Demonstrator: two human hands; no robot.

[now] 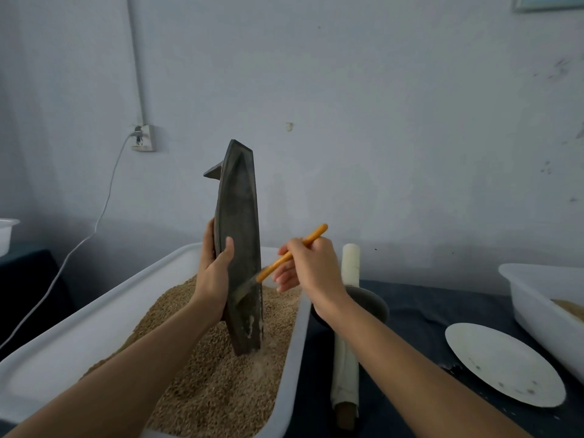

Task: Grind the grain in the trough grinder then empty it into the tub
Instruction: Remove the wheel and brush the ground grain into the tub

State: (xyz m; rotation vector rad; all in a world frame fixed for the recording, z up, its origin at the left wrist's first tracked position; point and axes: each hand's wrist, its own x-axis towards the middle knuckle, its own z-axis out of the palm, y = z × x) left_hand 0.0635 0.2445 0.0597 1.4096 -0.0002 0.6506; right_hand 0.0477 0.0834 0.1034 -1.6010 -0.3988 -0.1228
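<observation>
Lower right of your frame: white plate [504, 363] on dark table [420, 314]. Upper left: wall socket [143, 138], white cable [104, 203] plugged in.

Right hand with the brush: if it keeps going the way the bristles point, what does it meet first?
The right hand aims the orange-handled brush down-left, so it would first meet the upended trough grinder, whose inner face the bristles seem already to touch. Depth is unclear.

Dim, cool, even lighting; soft overall focus.
No glare. Faint shadows lie on the wall [379, 105]. The brush [286, 256] bristles are motion-blurred. Wide-angle bowing bends the tub [79, 327] rim and frame edges.
</observation>
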